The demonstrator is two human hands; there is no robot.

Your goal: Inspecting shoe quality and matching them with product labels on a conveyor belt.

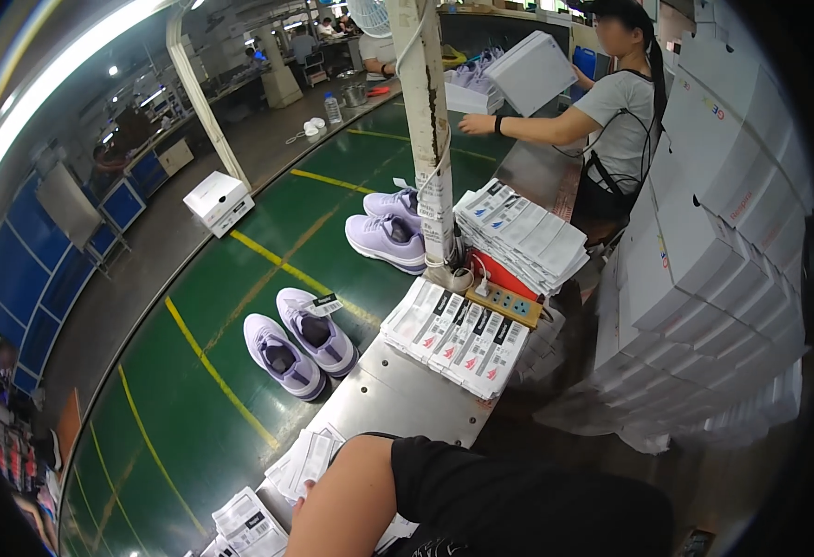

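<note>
My bare arm (356, 492), in a black sleeve, bends across the bottom of the head view; I take it for the right. Its hand is hidden or outside the picture. Fingertips (303, 494) peek out past the forearm at printed white paper sheets (307, 461). Which hand they belong to, and whether they grip a sheet, I cannot make out. More stacked sheets (247, 523) lie at the lower left. Beyond the arm, two lilac sneakers (282, 357) stand on the green conveyor belt (207, 390), a tag on one. Another lilac pair (388, 243) sits farther along beside the post.
A metal post (426, 121) rises by a power strip (503, 303) and stacks of printed paper (458, 336). White shoe boxes (704, 278) are piled high on the right. A co-worker (625, 116) handles a white box (532, 74). Another box (219, 202) rests at the belt's far edge.
</note>
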